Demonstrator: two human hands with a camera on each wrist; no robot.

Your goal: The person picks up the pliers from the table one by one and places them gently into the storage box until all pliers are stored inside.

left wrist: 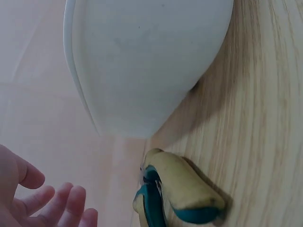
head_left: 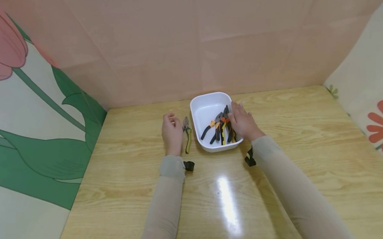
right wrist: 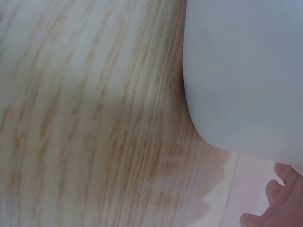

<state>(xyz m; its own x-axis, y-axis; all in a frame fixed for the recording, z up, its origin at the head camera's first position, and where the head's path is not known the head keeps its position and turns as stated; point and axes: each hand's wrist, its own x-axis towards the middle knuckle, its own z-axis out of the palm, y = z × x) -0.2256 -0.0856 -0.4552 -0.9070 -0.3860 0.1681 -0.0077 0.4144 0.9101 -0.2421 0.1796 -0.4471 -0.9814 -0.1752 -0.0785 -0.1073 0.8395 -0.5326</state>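
A white plastic tray (head_left: 206, 98) stands on the table and holds several pairs of pliers (head_left: 223, 129) with black, orange and yellow handles. My right hand (head_left: 244, 124) lies against the tray's right rim, fingers fairly straight; in the right wrist view its fingertips show past the tray's corner. Left of the tray, one more pair of pliers (head_left: 188, 135) lies on the wood, its handles yellowish with teal in the left wrist view. Just beside it hovers my left hand (head_left: 173, 134), loosely curled with nothing in it and apart from the pliers.
The light wooden table (head_left: 122, 184) meets a pink sheet (head_left: 149, 54) behind the tray. Side panels with painted flowers stand left and right. A dark wrist camera (head_left: 189, 165) sits by the left cuff, another (head_left: 250, 158) by the right.
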